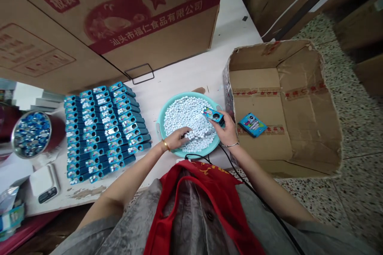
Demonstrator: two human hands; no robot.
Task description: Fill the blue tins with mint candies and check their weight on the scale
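A round turquoise basin (162, 119) full of small white and pale blue candies (182, 111) stands on the white table in front of me. My right hand (226, 128) grips a small blue box (213, 114) over the basin's right side; a dark round opening shows on the box's face. My left hand (177, 138) dips into the candies at the lower part of the basin, its fingers curled around some of them. Left of the basin, several columns of similar blue boxes (104, 127) stand in close rows, many with white candies showing at the top.
An open cardboard box (260, 79) at the right holds one blue packet (253, 124). Large cartons (167, 44) stand behind. At the left are a metal bowl (14, 140) of blue pieces and a white device (44, 183). A black cable (248, 185) hangs near my right forearm.
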